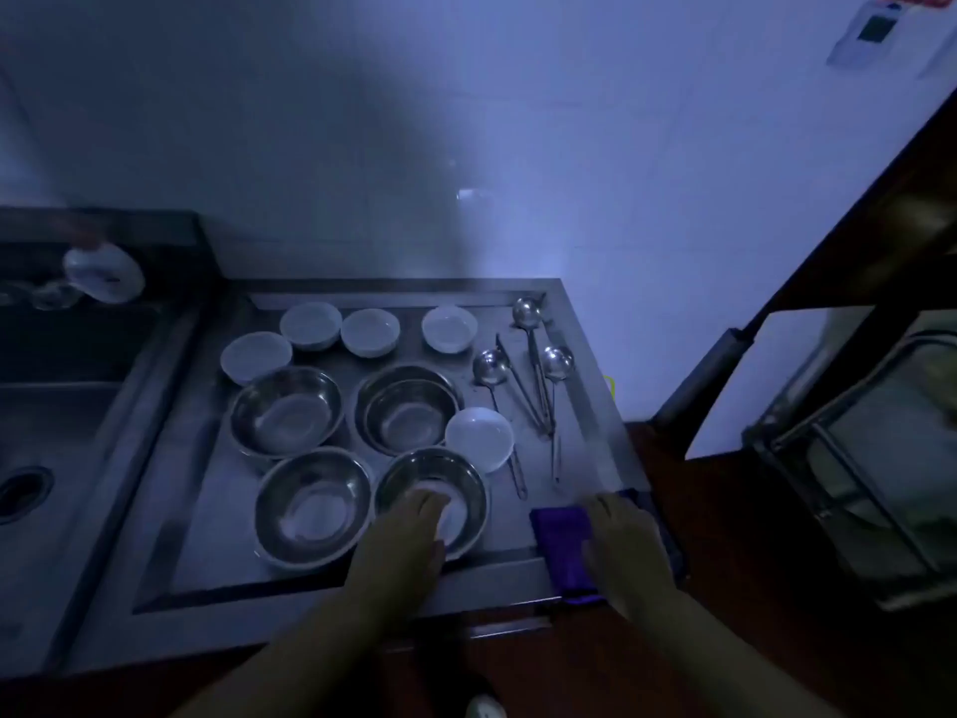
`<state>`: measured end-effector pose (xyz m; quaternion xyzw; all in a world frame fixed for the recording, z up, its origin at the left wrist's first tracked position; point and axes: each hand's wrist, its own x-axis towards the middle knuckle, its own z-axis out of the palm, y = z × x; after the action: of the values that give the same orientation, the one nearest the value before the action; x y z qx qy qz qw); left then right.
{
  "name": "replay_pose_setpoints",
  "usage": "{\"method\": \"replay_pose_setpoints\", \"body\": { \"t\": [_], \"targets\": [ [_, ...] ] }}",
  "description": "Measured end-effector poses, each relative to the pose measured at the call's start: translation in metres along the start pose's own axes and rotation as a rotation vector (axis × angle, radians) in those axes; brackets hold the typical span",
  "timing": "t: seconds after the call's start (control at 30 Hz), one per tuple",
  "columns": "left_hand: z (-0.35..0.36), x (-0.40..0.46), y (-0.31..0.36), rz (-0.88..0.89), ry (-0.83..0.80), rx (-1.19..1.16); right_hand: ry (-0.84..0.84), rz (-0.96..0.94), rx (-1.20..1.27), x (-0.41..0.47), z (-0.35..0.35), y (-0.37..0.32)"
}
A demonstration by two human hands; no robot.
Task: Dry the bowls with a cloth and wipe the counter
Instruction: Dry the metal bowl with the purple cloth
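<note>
Several steel bowls and small white bowls stand on the steel counter [217, 562] beside the sink. My left hand [409, 541] reaches into the front-right steel bowl [468, 489], with the fingers on its pale bottom and the thumb at its near rim. A folded purple cloth [559, 546] lies at the counter's front right corner, and my right hand [621, 546] rests on it with the fingers curled over it. Another steel bowl [310, 505] sits just left of my left hand. A white bowl [479, 437] stands behind the held bowl.
Three ladles [538, 365] lie at the counter's right side. The sink [57, 417] is on the left, with a white dish [103, 272] and glassware behind it. On the right a dark wooden surface [725, 510] adjoins the counter, with a metal rack [854, 458] beyond it. The light is dim.
</note>
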<state>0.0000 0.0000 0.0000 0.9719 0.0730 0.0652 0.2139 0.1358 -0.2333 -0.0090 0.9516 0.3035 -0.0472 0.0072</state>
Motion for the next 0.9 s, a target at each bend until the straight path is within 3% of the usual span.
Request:
{"method": "replay_pose_setpoints", "body": {
  "t": [0.03,0.23,0.43,0.77,0.9],
  "targets": [
    [0.011,0.008,0.003,0.024,0.006,-0.012,0.032,-0.010,-0.003,0.005,0.008,0.011],
    [0.062,0.043,0.036,0.043,-0.113,-0.043,-0.264,-0.087,0.068,0.035,0.050,0.061],
    [0.096,0.070,0.064,0.006,-0.175,-0.141,-0.443,-0.285,-0.046,0.053,0.083,0.085],
    [0.091,0.074,0.051,-0.130,-0.178,-0.195,-0.407,-0.430,-0.180,0.039,0.086,0.097],
    [0.081,0.065,0.041,-0.186,-0.170,-0.218,-0.163,-0.488,-0.202,0.043,0.079,0.087]
  ]
}}
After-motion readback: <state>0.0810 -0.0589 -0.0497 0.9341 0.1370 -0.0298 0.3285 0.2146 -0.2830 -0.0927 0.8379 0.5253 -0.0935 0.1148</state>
